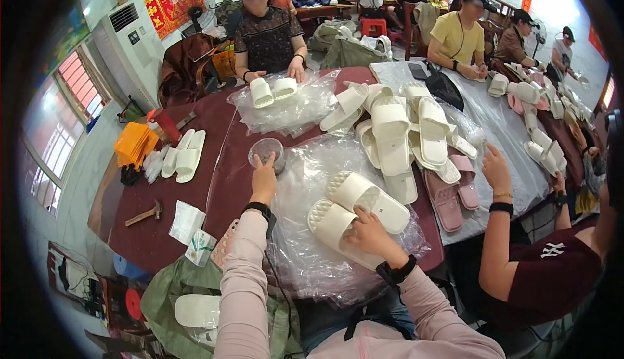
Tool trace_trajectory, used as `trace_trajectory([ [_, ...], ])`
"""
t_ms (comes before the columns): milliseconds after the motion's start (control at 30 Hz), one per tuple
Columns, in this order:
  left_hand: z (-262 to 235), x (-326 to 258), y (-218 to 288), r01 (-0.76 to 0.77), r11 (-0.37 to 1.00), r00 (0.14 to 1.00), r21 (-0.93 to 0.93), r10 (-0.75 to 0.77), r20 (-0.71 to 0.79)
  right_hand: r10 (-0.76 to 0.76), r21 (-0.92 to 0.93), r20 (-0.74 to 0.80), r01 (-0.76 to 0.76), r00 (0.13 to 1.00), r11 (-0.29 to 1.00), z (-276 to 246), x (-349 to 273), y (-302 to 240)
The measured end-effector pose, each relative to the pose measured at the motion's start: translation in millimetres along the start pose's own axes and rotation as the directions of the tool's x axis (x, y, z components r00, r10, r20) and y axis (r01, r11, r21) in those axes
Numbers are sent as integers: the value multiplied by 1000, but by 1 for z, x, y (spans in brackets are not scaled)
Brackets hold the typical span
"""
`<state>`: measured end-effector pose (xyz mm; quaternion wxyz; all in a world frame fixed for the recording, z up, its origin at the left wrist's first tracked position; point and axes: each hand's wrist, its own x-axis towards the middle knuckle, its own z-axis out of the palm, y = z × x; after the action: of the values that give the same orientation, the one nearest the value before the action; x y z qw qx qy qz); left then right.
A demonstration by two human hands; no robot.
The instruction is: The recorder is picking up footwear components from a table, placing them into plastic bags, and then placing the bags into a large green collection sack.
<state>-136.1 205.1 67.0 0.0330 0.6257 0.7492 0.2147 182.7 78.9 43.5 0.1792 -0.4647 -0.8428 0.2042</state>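
Observation:
A pair of white slippers [333, 224] with quilted straps lies on a stack of clear plastic bags [296, 242] in front of me. My right hand [377, 237] rests on their insoles just behind the straps, fingers apart, touching both slippers. To the left, my left hand [263, 180] reaches over the near rim of a round clear tub [261, 143]. Its fingers stretch down into the tub, near small dark contents too small to make out. I see nothing held between those fingers.
White slippers [392, 131] are piled right of the bags, beside a pink pair [444, 196]. A hammer [144, 215], tissue pack [200, 247] and another white pair [188, 157] lie left. A co-worker opposite touches white slippers [261, 92]; another person's arm [497, 177] reaches in from the right.

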Motion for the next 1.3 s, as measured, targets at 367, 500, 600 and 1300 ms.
trace_trajectory([
  [367,-49,-133,66,-344,938,891,36,314,328,10,117,-73,-1,997,993,-10,-1,3],
  [500,-42,-204,56,-462,887,766,0,399,504,9,284,-99,19,995,959,-34,-21,-4],
  [600,-38,-236,49,-591,806,765,-31,572,295,-25,494,-78,61,997,867,-62,-46,-17],
  [1300,-30,-209,65,-499,859,792,-111,505,343,-450,733,354,56,820,678,-114,-167,-27],
])
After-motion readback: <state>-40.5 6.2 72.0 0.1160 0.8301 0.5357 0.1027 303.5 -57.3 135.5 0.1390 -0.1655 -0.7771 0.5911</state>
